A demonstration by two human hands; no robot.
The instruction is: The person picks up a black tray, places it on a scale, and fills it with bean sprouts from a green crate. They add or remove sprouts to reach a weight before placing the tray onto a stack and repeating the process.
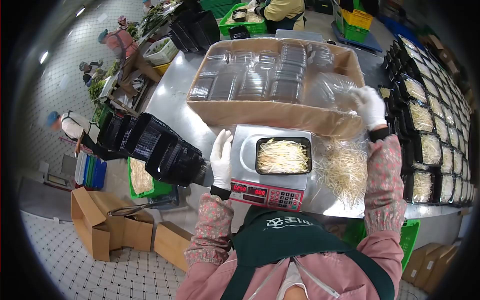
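Observation:
My right hand (370, 107), in a white glove, is at the right side of a cardboard box (270, 114). Its fingers are closed on the edge of a clear plastic lid (331, 93), which looks slightly blurred. Beside the scale's left edge, my gloved left hand (221, 157) is held up with fingers stretched out and nothing in it. A black tray of bean sprouts (283, 156) rests on the digital scale (245, 145), whose red display is lit. Loose bean sprouts (342, 172) lie in a pile on the metal table, right of the scale.
Stacked clear lids (256, 80) fill much of the box. Nested black trays (167, 152) lean at the left. Many filled sprout trays (421, 117) are stacked at the right. A green crate (150, 185) stands below left, and co-workers (285, 12) are farther back.

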